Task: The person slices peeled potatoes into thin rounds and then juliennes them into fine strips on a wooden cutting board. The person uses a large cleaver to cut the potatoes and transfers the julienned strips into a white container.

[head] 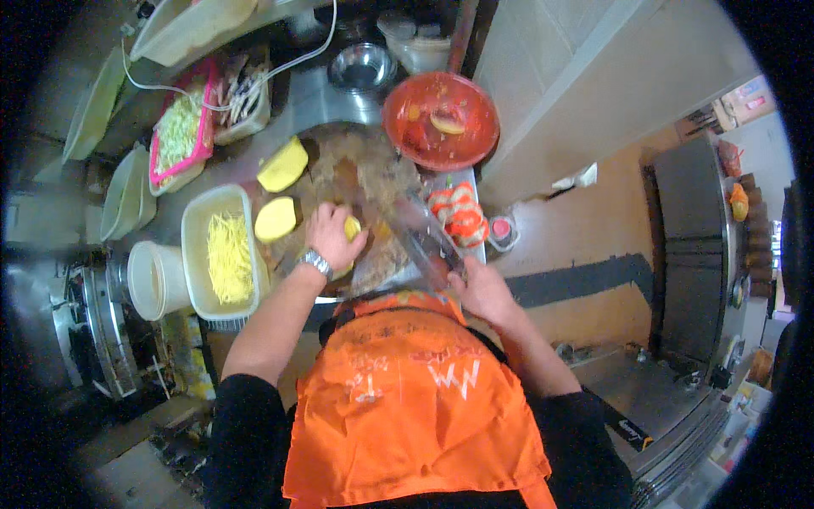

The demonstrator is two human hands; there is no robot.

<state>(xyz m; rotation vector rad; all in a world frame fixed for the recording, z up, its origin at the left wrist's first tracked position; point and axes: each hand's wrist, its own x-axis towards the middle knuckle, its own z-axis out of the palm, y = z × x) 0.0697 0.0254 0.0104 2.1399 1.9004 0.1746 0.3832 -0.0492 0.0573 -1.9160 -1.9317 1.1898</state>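
Note:
My left hand (333,237), with a metal watch at its wrist, rests on a yellow potato piece (351,228) on the round wooden chopping block (343,165). The piece is partly hidden by my fingers. My right hand (482,287) grips the handle of a broad cleaver (425,238), whose blade is blurred and lies over the block's right side. Two larger peeled potato pieces, one above (283,167) and one below (275,219), lie at the block's left edge. Left of them, a white plastic tub (192,267) holds yellow shreds (229,261).
A red bowl (470,143) holding scraps stands beyond the block, beside a steel bowl (362,69). Red and white slices (459,213) lie at the right, near a small cup (503,232). A pink basket (206,137), a white bucket (156,280) and a white cable (286,65) are at the left.

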